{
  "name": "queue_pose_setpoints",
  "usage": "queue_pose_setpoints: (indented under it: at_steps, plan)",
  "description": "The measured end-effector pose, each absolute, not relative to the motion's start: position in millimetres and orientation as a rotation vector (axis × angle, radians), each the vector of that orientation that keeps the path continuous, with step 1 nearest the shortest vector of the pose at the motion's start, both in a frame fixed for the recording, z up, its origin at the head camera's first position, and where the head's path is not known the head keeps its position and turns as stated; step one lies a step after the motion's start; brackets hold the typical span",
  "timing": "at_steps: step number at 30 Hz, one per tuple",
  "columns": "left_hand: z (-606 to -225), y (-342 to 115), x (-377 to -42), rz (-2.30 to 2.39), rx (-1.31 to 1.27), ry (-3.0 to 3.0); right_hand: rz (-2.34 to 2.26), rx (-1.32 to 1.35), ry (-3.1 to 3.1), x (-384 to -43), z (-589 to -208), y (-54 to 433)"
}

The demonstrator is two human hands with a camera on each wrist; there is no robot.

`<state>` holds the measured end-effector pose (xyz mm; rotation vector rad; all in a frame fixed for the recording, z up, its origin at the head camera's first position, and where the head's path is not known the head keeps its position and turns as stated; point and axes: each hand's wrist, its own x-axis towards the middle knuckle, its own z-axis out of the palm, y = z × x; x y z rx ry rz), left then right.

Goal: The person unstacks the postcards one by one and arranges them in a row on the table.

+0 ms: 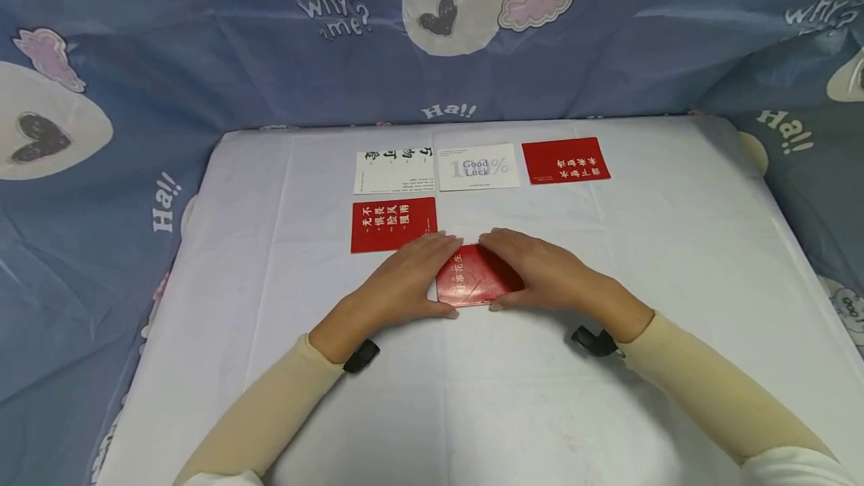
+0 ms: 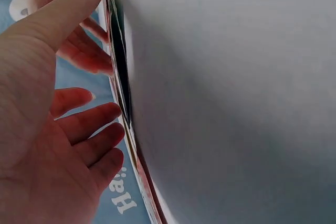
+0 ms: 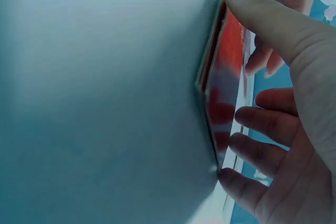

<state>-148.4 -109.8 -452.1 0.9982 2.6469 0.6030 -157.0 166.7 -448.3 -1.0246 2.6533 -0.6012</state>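
A glossy red card (image 1: 472, 280) with pale characters lies on top of a small stack on the white-covered table. My left hand (image 1: 408, 280) holds the stack's left side, thumb at the near edge and fingers at the far edge. Opposite it, my right hand (image 1: 550, 268) grips the right side in the same way. Layered edges of the cards (image 2: 119, 51) show beside the left thumb in the left wrist view. In the right wrist view, the stack's reflective red face (image 3: 229, 45) is under the right thumb and a fingertip touches its far corner.
Beyond the hands lie a white card with green characters (image 1: 394, 172), a white "Good Luck" card (image 1: 479, 180) and a red card (image 1: 563, 157) in a row. Another red card (image 1: 391, 227) lies just behind my left hand. A blue patterned cloth (image 1: 270, 58) stands behind the table.
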Motion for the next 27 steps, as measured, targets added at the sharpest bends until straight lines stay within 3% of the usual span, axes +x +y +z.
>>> queue_pose_setpoints:
  at_steps: [27]
  plan:
    - [-452,-106,-144,0.575,1.016,2.678,-0.591,-0.992,2.691,-148,-454,184]
